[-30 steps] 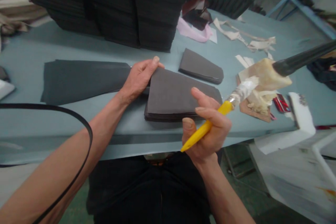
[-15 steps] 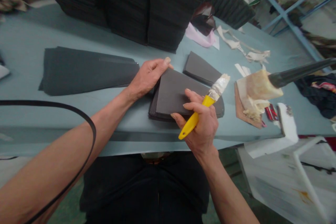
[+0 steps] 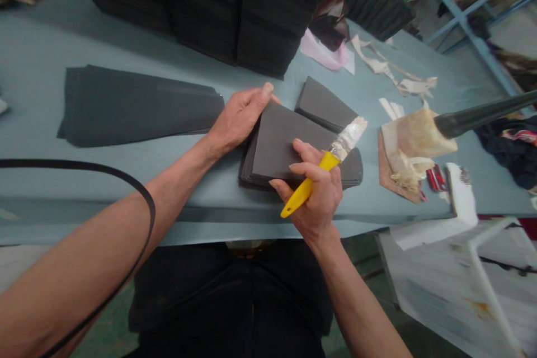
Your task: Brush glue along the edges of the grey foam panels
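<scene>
Nearest the body, the right hand (image 3: 319, 196) has its fingers closed around the smooth yellow plastic handle of a brush (image 3: 312, 179). The brush's pale, glue-stiffened bristles (image 3: 351, 133) lie over the right end of the grey stack (image 3: 277, 145).

This stack is a neat pile of matte, dark grey, tapered sheets with rounded corners. It sits near the front edge of the blue-grey worktop (image 3: 37, 67). The left hand (image 3: 237, 117) rests on the stack's left corner, its fingers stretched out and gripping nothing.

Just behind the stack lies a smaller pile (image 3: 323, 103) of the same sheets. To the stack's left, a long flat grey pile (image 3: 138, 103) is spread out. To its right sits a cream, glue-crusted lump (image 3: 419, 134) on a black rod.

Farther behind the stack are pink fabric (image 3: 325, 53) and cream strips (image 3: 398, 75). Tall black ribbed stacks (image 3: 235, 5) stand there too. A blue metal frame (image 3: 470, 28) stands far right of the stack.
</scene>
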{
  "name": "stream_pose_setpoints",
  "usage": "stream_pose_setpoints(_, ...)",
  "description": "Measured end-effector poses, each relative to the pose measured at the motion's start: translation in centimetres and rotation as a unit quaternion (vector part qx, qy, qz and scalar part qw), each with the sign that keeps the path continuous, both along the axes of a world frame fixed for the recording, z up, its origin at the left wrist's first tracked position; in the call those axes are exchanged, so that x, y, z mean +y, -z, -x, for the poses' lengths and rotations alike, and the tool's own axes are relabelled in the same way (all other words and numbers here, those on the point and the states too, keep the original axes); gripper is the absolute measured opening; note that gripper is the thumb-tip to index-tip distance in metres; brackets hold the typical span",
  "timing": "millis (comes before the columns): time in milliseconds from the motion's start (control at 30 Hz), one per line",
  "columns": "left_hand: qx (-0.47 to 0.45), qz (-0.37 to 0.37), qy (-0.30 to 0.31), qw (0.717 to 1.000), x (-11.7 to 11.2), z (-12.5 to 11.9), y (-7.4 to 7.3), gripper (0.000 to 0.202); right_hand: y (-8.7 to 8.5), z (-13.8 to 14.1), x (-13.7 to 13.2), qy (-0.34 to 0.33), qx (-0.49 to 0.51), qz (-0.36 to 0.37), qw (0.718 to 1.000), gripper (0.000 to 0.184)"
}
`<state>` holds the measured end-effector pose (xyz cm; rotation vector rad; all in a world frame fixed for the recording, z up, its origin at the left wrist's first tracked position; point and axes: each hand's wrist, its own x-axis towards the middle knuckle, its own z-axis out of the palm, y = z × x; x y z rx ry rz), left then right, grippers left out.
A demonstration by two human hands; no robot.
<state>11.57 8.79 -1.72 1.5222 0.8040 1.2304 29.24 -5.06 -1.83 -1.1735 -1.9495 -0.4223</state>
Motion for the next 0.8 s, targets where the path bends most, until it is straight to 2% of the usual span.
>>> stream_pose_setpoints(167,0.004,-0.002,-0.002,1.000,0.1,0.0,0.2,0.068,0.1,0.0,0.1,0.007,-0.002,0.006,1.000,0.028)
stream_pose_setpoints(433,-0.006,0.059,-0.035,0.998,-0.5,-0.6,0.3,0.079,0.3,0.4,0.1,0.010,0.009,0.004,1.000,0.025)
stream_pose_setpoints(567,-0.008,0.082,-0.037,0.996,-0.9,-0.8,0.6,0.074,0.0,0.4,-0.2,0.000,0.024,0.003,1.000,0.024)
stream_pose_setpoints(700,-0.013,0.097,-0.038,0.994,-0.8,-0.8,1.0,0.066,-0.9,-1.6,-0.2,-0.003,0.088,-0.027,0.996,0.026)
stream_pose_setpoints(800,-0.021,0.095,-0.035,0.995,-0.8,-0.9,1.1,0.067,-1.1,-4.6,0.5,0.049,0.198,-0.084,0.975,0.023)
